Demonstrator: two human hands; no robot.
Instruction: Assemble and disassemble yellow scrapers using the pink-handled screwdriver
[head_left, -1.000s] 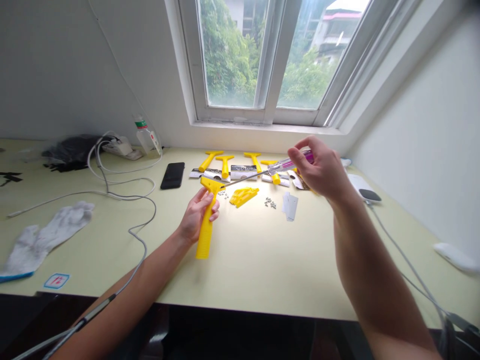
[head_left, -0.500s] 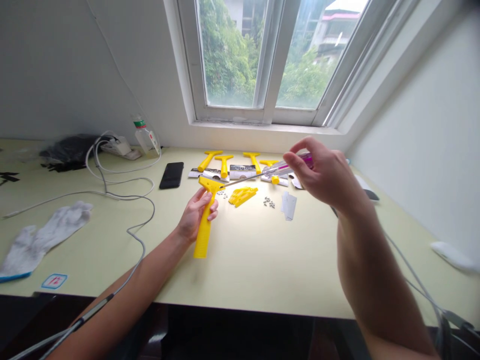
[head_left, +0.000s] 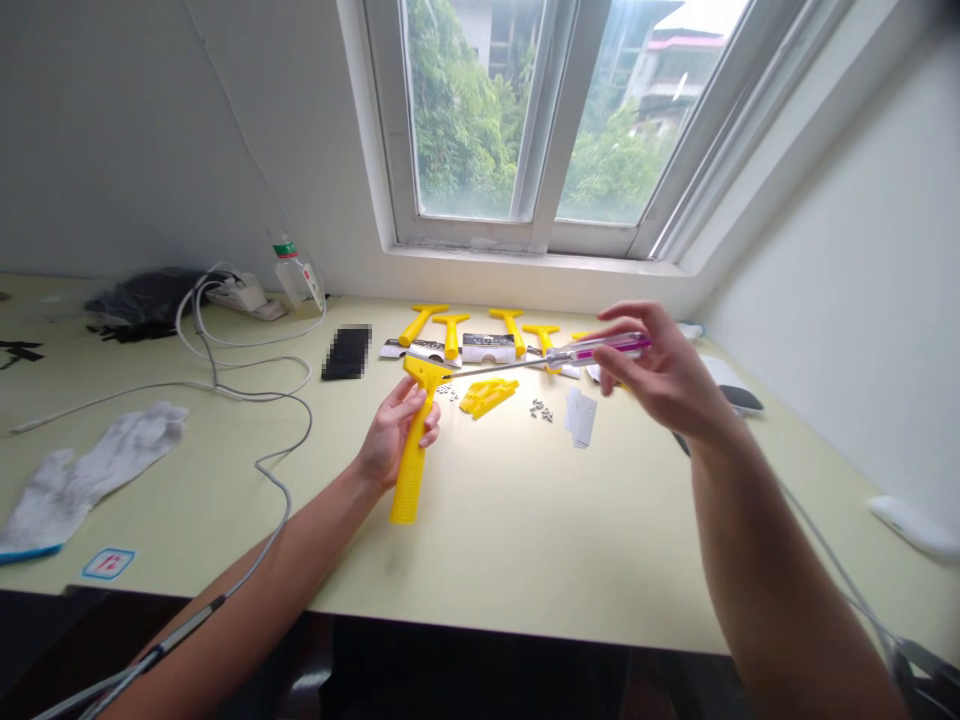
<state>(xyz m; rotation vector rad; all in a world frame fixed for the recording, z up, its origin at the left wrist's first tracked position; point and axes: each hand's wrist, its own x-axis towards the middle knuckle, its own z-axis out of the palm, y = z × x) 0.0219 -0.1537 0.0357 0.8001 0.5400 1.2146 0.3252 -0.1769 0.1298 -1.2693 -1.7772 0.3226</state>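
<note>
My left hand (head_left: 394,435) is closed round the upper handle of a yellow scraper (head_left: 409,475), held tilted above the table with its wide head up. My right hand (head_left: 664,380) grips a screwdriver (head_left: 592,350) by its clear and purple handle. The long thin shaft points left, and its tip meets the side of the scraper's head. Behind the head are small nuts (head_left: 448,394). A heap of small yellow plastic pieces (head_left: 489,396), a cluster of screws (head_left: 541,410) and flat metal blades (head_left: 580,417) lie to the right.
Several yellow scrapers (head_left: 451,336) lie at the back beside printed cards (head_left: 489,348). To the left are a black phone (head_left: 347,352), a bottle (head_left: 294,275), looped cables (head_left: 247,385) and white gloves (head_left: 112,460). A white object (head_left: 911,527) is at far right.
My right hand has shifted slightly right and down, its fingers opening a little round the screwdriver handle, which now lies flatter. The tip stays at the scraper's head. The view has moved slightly.
</note>
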